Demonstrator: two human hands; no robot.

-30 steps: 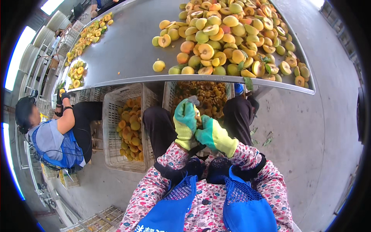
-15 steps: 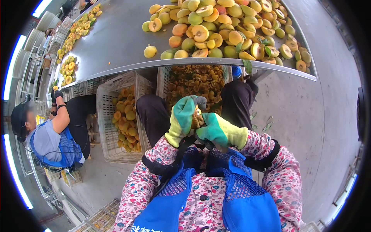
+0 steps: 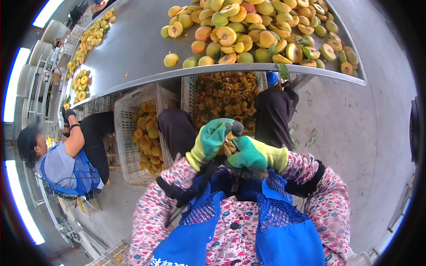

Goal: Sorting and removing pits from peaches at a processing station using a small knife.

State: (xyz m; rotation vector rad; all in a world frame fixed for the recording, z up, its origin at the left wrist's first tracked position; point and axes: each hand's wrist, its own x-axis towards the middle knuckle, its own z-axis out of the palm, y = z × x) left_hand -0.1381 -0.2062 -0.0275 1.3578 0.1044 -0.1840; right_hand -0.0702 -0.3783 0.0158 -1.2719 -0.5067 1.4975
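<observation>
My left hand (image 3: 212, 139) and my right hand (image 3: 253, 153) meet in front of my chest, in yellow-green knit gloves with green coating and dark fingertips. Between them is a brownish-yellow piece of peach (image 3: 229, 147), partly covered by the gloves. Both hands have their fingers closed around it. Whether a small tool is also held cannot be seen. Just beyond my hands, between my knees, a crate (image 3: 187, 95) holds many brownish fruit pieces (image 3: 226, 95).
A metal table (image 3: 133, 48) crosses ahead, heaped with whole and halved peaches (image 3: 257, 35) at right. Left of my knee stands a pale plastic crate (image 3: 126, 164) of peach halves (image 3: 148, 135). A co-worker (image 3: 66, 164) in a blue vest sits at far left. Leaves (image 3: 310, 139) litter the floor at right.
My hands have shifted slightly, and more of the peach piece now shows between them. The whole view has tilted a little; the fruit on the table looks the same.
</observation>
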